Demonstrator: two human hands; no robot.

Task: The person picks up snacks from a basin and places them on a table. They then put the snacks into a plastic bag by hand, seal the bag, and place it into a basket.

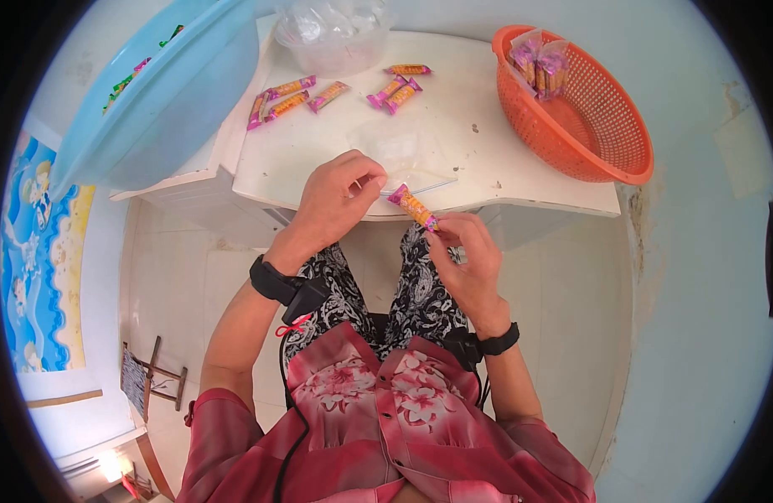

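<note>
My right hand [470,256] pinches one end of a small wrapped snack bar [413,208], yellow-orange with purple ends, over the table's front edge. The bar slants, its far end pointing up and left toward my left hand. My left hand [344,193] is closed, with thumb and forefinger together at the near edge of a clear plastic bag [403,155]. That bag lies flat on the table, hard to see against the white. Farther back are several loose bars of the same kind, one group [286,99] on the left and another [395,90] in the middle.
An orange basket [608,126] at the right holds filled clear packs [541,67]. At the back stands a clear tub [336,54] with plastic bags in it. A large blue basin [168,109] with green and pink wrappers takes up the left. The white table [520,180] has a front edge near my knees.
</note>
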